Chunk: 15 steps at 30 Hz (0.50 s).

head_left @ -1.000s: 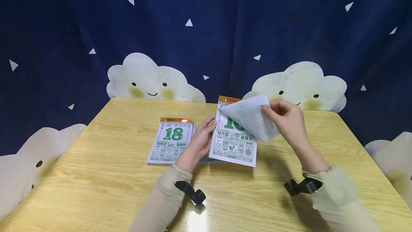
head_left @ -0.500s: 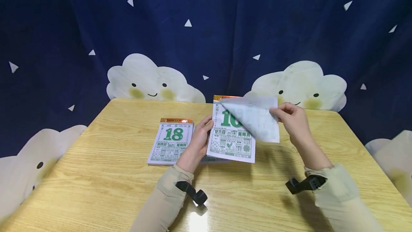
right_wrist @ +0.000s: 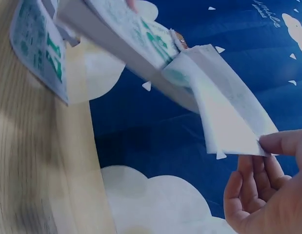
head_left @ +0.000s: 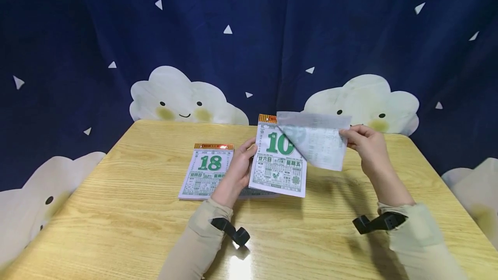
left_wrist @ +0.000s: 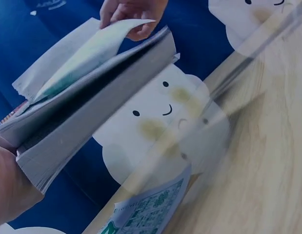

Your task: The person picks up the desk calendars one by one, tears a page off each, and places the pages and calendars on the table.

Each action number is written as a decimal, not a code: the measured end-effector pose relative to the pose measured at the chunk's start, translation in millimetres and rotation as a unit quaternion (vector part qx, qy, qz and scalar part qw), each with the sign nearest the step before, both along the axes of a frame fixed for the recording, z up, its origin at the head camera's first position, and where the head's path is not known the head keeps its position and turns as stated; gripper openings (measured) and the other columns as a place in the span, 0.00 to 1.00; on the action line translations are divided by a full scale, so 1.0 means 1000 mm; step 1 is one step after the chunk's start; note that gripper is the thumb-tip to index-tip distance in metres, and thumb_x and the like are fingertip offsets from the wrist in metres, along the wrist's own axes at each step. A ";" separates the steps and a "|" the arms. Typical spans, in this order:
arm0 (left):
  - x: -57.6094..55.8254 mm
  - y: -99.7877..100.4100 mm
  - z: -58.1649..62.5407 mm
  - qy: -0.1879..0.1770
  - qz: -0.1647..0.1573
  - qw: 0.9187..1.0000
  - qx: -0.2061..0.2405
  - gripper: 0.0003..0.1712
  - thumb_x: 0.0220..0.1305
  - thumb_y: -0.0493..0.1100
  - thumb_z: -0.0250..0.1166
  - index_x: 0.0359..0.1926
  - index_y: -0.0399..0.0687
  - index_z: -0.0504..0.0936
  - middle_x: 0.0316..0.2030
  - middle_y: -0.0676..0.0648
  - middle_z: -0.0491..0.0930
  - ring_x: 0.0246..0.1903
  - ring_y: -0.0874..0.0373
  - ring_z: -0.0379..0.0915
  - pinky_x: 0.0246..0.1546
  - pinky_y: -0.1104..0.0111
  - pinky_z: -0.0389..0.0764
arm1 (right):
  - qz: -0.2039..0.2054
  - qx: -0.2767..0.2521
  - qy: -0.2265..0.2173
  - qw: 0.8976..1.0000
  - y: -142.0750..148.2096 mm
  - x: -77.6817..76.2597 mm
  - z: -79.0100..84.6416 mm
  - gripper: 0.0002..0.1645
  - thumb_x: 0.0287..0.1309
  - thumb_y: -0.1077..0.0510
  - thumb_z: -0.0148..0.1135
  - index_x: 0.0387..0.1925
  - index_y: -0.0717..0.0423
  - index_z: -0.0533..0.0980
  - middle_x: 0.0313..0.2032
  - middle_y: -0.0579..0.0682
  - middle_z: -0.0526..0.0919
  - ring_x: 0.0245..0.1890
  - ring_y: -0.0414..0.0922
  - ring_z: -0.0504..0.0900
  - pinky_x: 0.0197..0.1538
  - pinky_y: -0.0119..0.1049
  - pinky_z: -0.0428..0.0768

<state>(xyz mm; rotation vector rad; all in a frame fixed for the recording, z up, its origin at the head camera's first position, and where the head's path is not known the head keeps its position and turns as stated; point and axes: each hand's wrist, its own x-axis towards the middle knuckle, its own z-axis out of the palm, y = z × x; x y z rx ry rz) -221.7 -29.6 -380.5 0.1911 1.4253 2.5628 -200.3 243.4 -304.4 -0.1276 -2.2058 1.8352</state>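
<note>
My left hand (head_left: 236, 167) grips the left edge of a thick tear-off calendar (head_left: 277, 178), raised above the table. It has a striped orange header and a large green 10 on the page facing up. Between thumb and fingers my right hand (head_left: 369, 147) pinches the outer edge of a thin top sheet (head_left: 324, 144). That sheet is folded back to the right, its printed side turned away. In the right wrist view it slants from the header end of the pad to my fingertips. The left wrist view shows the pad's thick page block (left_wrist: 99, 114) fanned apart near my left hand.
A second tear-off calendar (head_left: 204, 180), showing a green 18, lies on the wooden table (head_left: 128, 211) at the left. Beside it lies another calendar (right_wrist: 41, 53) with a 17, mostly hidden under the held one. A dark blue cloud-patterned curtain (head_left: 249, 46) hangs behind the table.
My right hand has moved right, drawing the sheet farther across and uncovering more of the green 10. My left hand keeps its grip, and the pad has shifted slightly left.
</note>
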 end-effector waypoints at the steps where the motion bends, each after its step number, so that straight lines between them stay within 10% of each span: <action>1: 0.000 0.000 0.000 0.000 -0.003 1.000 -0.003 0.22 0.70 0.39 0.42 0.63 0.41 0.63 0.33 0.52 0.79 0.29 0.64 0.78 0.30 0.75 0.78 | -0.003 0.006 -0.003 1.000 0.000 0.000 0.001 0.06 0.55 0.57 0.60 0.26 0.54 0.75 0.26 0.39 0.75 0.24 0.33 0.74 0.30 0.22 0.75; 15: 0.003 0.004 0.000 0.030 -0.027 0.994 -0.101 0.22 0.70 0.41 0.44 0.63 0.47 0.64 0.32 0.53 0.79 0.28 0.63 0.78 0.29 0.72 0.77 | 0.073 -0.054 0.041 0.995 0.003 -0.008 0.006 0.02 0.57 0.60 0.58 0.31 0.55 0.75 0.23 0.40 0.79 0.23 0.34 0.78 0.31 0.22 0.78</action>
